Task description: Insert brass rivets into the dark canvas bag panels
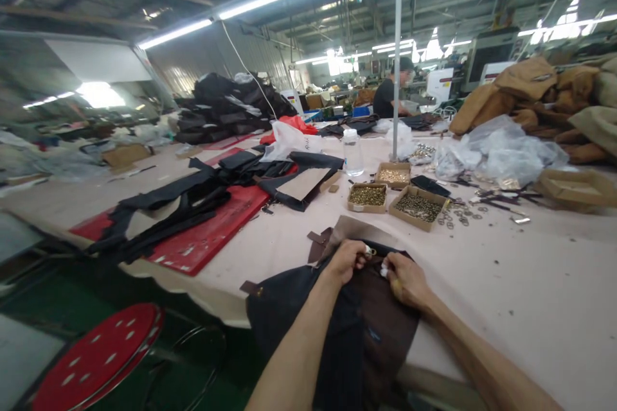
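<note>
A black and dark brown fabric piece (337, 327) with brown tabs hangs partly over the table's front edge. At its upper edge my left hand (348, 262) is closed, with white wrapping at the fingertips and a small brass-coloured metal piece (372, 253) showing there. Just to the right, my right hand (407, 280) pinches with white-wrapped fingers close to the brown side of the fabric. What lies between those right fingers is too small to make out. A brown tab (319, 245) sticks out beyond my left hand.
Boxes of small metal fittings (418, 207) stand beyond my hands, with loose rings (460, 215) beside them. A clear bottle (353, 154) is near a metal pole (397, 64). Black cloth pieces lie on a red board (207, 231). A red stool (103, 356) stands lower left. Another person (385, 97) sits farther back.
</note>
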The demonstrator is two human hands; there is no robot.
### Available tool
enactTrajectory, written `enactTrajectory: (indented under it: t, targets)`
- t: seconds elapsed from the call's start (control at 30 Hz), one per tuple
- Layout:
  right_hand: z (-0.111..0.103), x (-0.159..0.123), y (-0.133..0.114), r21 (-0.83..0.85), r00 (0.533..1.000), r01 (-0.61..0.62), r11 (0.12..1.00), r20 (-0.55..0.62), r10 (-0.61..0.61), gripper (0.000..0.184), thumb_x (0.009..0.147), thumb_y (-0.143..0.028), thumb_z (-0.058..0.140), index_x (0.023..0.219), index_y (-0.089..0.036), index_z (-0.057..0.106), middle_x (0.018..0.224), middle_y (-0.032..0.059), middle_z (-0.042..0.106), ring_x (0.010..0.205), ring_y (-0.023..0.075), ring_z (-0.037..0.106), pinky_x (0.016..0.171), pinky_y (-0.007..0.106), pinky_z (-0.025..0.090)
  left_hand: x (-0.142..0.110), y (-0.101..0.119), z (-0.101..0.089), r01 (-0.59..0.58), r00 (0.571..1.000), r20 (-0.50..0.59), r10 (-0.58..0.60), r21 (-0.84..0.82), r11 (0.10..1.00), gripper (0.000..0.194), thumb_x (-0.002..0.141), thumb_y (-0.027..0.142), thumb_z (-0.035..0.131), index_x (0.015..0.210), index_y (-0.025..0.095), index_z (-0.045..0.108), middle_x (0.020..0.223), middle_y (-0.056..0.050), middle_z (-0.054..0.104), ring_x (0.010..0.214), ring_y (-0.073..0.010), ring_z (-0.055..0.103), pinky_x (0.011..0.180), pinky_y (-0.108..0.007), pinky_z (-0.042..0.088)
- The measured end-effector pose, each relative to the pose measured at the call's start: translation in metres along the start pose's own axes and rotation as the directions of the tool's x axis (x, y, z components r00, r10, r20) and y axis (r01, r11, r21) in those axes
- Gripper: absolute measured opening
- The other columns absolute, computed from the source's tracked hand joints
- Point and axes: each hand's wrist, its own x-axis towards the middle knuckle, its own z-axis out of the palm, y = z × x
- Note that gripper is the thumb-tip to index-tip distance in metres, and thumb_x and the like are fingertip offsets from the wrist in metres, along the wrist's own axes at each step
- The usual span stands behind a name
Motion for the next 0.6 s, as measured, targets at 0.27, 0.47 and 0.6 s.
enactTrajectory:
  t: [0.27,0.47,0.6]
  targets:
    - [-0.009,-0.009,0.021,0.617,0.985,-0.108,0.779,0.172,0.0,0.03,0.084,-0.041,0.065,0.104,-0.019,0.068,0.084,0.0031,0.069,0.067,0.0171,0.058,0.059,0.026,0.042,-0.008,-0.01,-0.01,0.066,0.983,0.182,-0.035,-0.17,0.983,0.021,0.061,0.028,0.068,0.072,0.01,0.067,0.069,-0.005,0.062,0.055,-0.0084,0.046,0.052,-0.022,0.03]
    - [-0.014,-0.009,0.021,0.62,0.985,-0.052,0.782,0.163,-0.064,0.033,0.085,-0.048,0.067,0.097,-0.019,0.076,0.09,0.0054,0.073,0.074,0.0202,0.061,0.063,0.029,0.045,-0.01,-0.013,-0.011,0.019,0.971,0.239,0.028,-0.192,0.981,0.019,0.063,0.024,0.071,0.074,0.01,0.068,0.07,-0.005,0.062,0.056,-0.0088,0.048,0.053,-0.023,0.032]
    - [-0.01,-0.008,0.016,0.51,0.993,-0.012,0.86,0.106,-0.049,0.029,0.083,-0.044,0.065,0.096,-0.021,0.079,0.087,0.004,0.074,0.065,0.0185,0.056,0.059,0.029,0.042,-0.013,-0.011,-0.013,-0.001,0.946,0.32,0.058,-0.178,0.984,0.021,0.066,0.025,0.075,0.079,0.009,0.07,0.078,-0.007,0.066,0.062,-0.0098,0.052,0.058,-0.024,0.036]
